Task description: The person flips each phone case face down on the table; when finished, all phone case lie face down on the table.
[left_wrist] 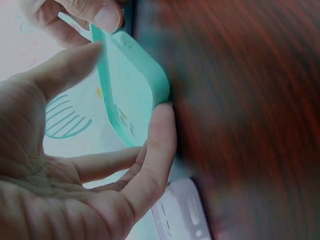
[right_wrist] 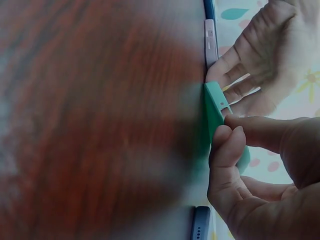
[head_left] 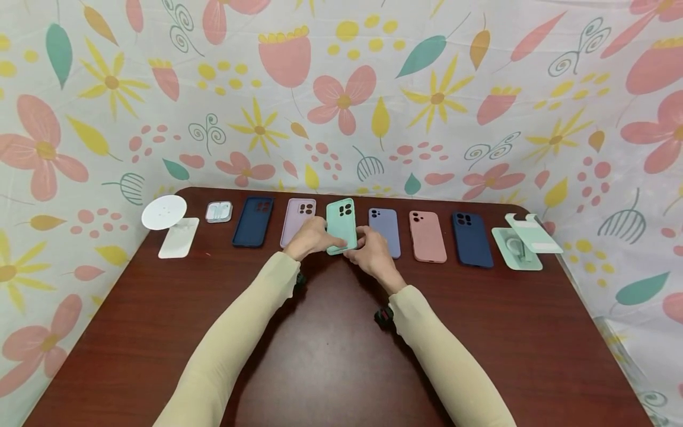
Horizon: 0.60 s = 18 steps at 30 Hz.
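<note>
Between both hands, a mint phone case (head_left: 342, 225) tilts upward.

Mint-green phone case (head_left: 342, 225), soft matte finish w/ rounded corners, camera cutout w/ several lens holes near its top end. Sits mid-row among other cases at far side of table, betw. lilac one and periwinkle one. Near end tilted up off the wood, back face toward head cam. Left hand (head_left: 311, 237) holds its lower left edge, thumb on back, fingertip under the corner; right hand (head_left: 373, 252) pinches lower right edge betw. thumb and fingers. Bottom edge shows small port/speaker cutouts in right wrist view (right_wrist: 218, 107). Empty, no phone inside as far as left wrist view (left_wrist: 131, 82) shows.
</note>
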{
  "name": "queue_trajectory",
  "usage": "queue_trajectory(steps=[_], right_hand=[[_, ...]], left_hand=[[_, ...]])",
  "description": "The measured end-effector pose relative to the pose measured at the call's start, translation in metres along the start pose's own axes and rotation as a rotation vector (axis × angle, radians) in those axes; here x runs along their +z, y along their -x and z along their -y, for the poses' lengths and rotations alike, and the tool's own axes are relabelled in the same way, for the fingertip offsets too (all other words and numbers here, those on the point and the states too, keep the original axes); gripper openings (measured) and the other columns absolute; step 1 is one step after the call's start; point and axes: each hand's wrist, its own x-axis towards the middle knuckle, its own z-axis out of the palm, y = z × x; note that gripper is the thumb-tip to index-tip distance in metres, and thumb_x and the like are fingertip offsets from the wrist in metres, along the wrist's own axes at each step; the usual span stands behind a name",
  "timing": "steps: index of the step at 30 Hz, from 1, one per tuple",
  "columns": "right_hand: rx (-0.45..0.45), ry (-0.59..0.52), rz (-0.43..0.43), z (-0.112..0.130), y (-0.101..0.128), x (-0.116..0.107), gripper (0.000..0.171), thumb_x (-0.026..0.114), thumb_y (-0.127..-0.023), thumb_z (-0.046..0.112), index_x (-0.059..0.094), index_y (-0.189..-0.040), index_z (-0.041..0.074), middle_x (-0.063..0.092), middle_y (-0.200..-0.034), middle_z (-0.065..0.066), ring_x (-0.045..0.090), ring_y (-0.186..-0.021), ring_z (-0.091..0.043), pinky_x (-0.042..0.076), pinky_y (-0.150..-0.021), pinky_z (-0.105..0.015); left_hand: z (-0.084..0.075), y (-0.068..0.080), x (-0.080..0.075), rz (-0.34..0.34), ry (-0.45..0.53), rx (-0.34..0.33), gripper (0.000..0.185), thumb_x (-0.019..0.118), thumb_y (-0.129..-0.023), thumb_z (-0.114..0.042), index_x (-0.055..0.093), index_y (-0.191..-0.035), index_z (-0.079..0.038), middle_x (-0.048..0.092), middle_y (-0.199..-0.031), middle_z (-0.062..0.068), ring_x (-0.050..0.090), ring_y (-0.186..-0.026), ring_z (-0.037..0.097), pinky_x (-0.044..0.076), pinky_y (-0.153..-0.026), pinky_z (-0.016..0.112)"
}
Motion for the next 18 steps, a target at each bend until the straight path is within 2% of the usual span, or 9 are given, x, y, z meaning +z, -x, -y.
queue_trajectory(steps=[3,6,8,11,13,15,18], right_hand=[[-0.014,0.001,-0.010,0.000,0.002,0.000,0.072,0.084,-0.094,0.008,0.051,-0.158,0.005,0.068,-0.103,-0.013,0.073,-0.077,-0.019,0.056,-0.067,-0.026],[-0.029,0.014,-0.031,0.001,0.002,0.000,0.073,0.084,-0.094,0.009,0.051,-0.159,0.005,0.070,-0.103,-0.014,0.074,-0.078,-0.021,0.057,-0.070,-0.028],[-0.039,0.026,-0.049,0.001,0.003,0.000,0.074,0.085,-0.093,0.010,0.051,-0.159,0.004,0.072,-0.103,-0.014,0.074,-0.078,-0.021,0.058,-0.072,-0.029],[-0.045,0.022,-0.064,0.000,0.003,0.000,0.073,0.085,-0.093,0.010,0.053,-0.158,0.006,0.073,-0.100,-0.013,0.073,-0.077,-0.021,0.057,-0.074,-0.029],[-0.051,0.000,-0.065,0.000,0.004,-0.001,0.072,0.084,-0.093,0.010,0.053,-0.157,0.006,0.074,-0.100,-0.013,0.074,-0.075,-0.019,0.057,-0.072,-0.028],[-0.061,-0.044,-0.059,-0.002,0.005,-0.001,0.071,0.083,-0.093,0.007,0.053,-0.158,0.006,0.074,-0.101,-0.014,0.074,-0.074,-0.017,0.059,-0.070,-0.028],[-0.077,-0.137,-0.040,-0.004,0.005,0.000,0.071,0.080,-0.095,0.001,0.050,-0.159,0.004,0.072,-0.103,-0.017,0.076,-0.072,-0.015,0.065,-0.070,-0.030]], left_hand=[[0.019,-0.033,0.014,-0.014,0.028,0.009,0.059,0.089,-0.081,-0.064,0.062,-0.082,-0.011,0.054,-0.074,0.000,0.050,-0.063,0.016,0.042,-0.056,0.030],[0.040,-0.067,0.031,-0.038,0.044,0.034,0.075,0.084,-0.066,-0.087,0.065,-0.078,-0.016,0.060,-0.071,-0.002,0.055,-0.059,0.016,0.047,-0.051,0.030],[0.042,-0.074,0.035,-0.046,0.058,0.031,0.082,0.080,-0.060,-0.095,0.069,-0.080,-0.016,0.065,-0.074,0.000,0.060,-0.061,0.018,0.050,-0.052,0.033],[0.034,-0.068,0.036,-0.073,0.063,0.016,0.084,0.077,-0.063,-0.096,0.071,-0.085,-0.016,0.070,-0.078,0.002,0.064,-0.061,0.020,0.052,-0.052,0.035],[0.024,-0.055,0.033,-0.078,0.063,-0.003,0.077,0.078,-0.071,-0.089,0.071,-0.087,-0.014,0.071,-0.078,0.005,0.064,-0.061,0.022,0.051,-0.053,0.036],[0.010,-0.036,0.027,-0.081,0.085,-0.016,0.069,0.080,-0.078,-0.079,0.072,-0.089,-0.011,0.072,-0.079,0.007,0.065,-0.060,0.022,0.052,-0.053,0.036],[-0.007,-0.009,0.017,-0.073,0.152,-0.020,0.058,0.082,-0.086,-0.064,0.071,-0.094,-0.008,0.071,-0.086,0.009,0.069,-0.065,0.022,0.059,-0.059,0.034]])
